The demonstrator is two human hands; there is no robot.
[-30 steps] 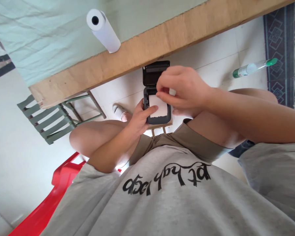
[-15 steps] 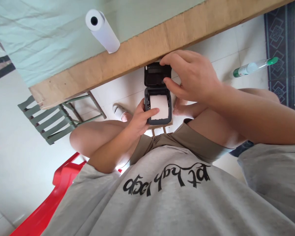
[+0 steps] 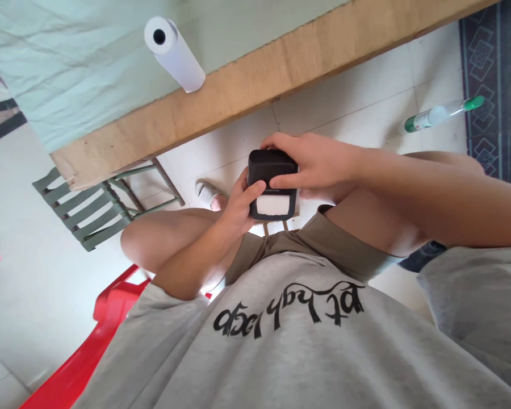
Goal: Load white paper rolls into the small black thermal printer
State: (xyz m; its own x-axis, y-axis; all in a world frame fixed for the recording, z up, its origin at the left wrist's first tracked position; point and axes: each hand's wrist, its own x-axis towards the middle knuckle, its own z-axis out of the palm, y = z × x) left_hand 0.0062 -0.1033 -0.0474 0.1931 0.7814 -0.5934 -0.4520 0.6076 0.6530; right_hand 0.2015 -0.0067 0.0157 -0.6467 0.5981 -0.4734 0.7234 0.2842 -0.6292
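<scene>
Above my lap I hold a small black receipt printer (image 3: 273,165) with its lid down. White paper (image 3: 273,205) sticks out over the printer's near end. My left hand (image 3: 243,201) is wrapped round the left side, its thumb lying on the top beside the lid's edge. From the right, my right hand (image 3: 304,162) grips the printer, with its thumb on the lid and its fingers over the far end. The underside of the printer and most of my left fingertips are hidden.
A white paper roll (image 3: 179,59) stands on the table with the wooden edge (image 3: 221,99). Below lie a green slatted chair (image 3: 85,210), a red plastic chair (image 3: 85,346) and a plastic bottle (image 3: 438,116) on the tiled floor. A patterned dark strip (image 3: 483,68) runs at the right.
The printer's lid, raised half a second ago, has swung down over the paper compartment. My right hand came down with it, and my left thumb moved off the paper onto the top.
</scene>
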